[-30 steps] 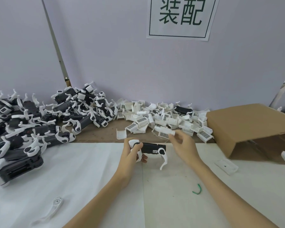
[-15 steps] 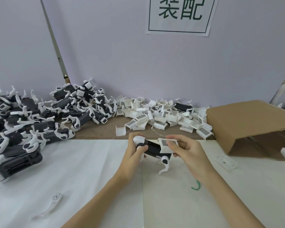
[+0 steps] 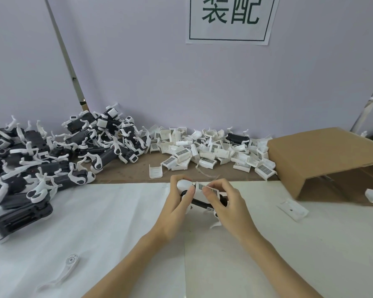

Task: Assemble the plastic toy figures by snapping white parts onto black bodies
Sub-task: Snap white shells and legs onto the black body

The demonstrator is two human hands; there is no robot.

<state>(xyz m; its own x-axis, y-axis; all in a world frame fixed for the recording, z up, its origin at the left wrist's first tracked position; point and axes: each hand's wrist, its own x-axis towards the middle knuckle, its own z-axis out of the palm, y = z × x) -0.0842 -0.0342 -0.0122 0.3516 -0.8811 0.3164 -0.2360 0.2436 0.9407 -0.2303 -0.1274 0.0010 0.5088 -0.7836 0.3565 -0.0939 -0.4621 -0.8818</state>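
Observation:
A black toy body with white end pieces sits between both hands above the white table sheet. My left hand grips its left white end, thumb on a black round spot. My right hand pinches a white barcode cover and holds it against the top of the body. A white leg sticks out below my right hand. Behind lies a pile of loose white covers.
Several assembled black-and-white figures are heaped at the left. An open cardboard box lies on its side at right. A loose white leg and a small clear bag lie on the sheet.
My right hand has brought the white cover from the pile down onto the black body. The body has tilted and the left hand has shifted its grip slightly.

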